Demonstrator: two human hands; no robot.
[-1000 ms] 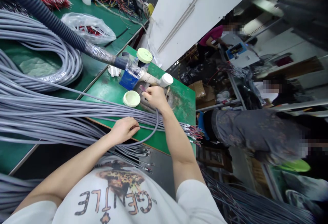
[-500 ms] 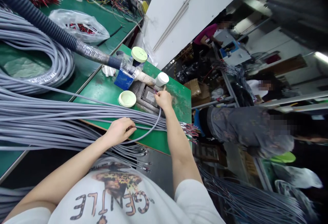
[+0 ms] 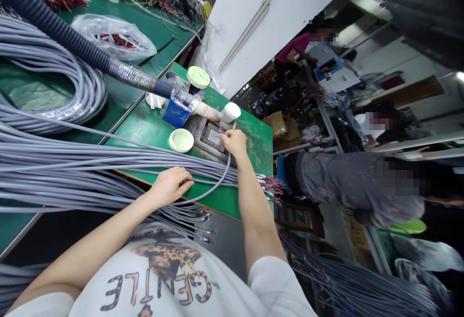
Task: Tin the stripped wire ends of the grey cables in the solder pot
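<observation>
My right hand [image 3: 235,143] is closed in a pinch on the end of a grey cable [image 3: 225,172]. Thin coloured wires [image 3: 222,130] fan out past its fingers, over the shiny square surface of what looks like a solder pot [image 3: 213,136]. From that hand the cable bends down and back toward my left hand [image 3: 173,185]. The left hand's fingers are curled beside the bundle of grey cables [image 3: 145,157]; what they hold, if anything, is hidden. Just left of the pot lies a round pale-green lid or shallow tub [image 3: 181,141].
A ribbed hose [image 3: 90,58] crosses above the bench, its nozzle beside the pot. Around it stand a blue block [image 3: 177,112], a white jar [image 3: 231,112] and a green-lidded tub [image 3: 198,77]. Coiled cable [image 3: 87,90] lies left. Co-workers [image 3: 337,181] are at the right.
Both hands keep nearly the same pose. The right hand stays at the pot with the cable end, and the wire tips have shifted only slightly. The whole view has moved a little.
</observation>
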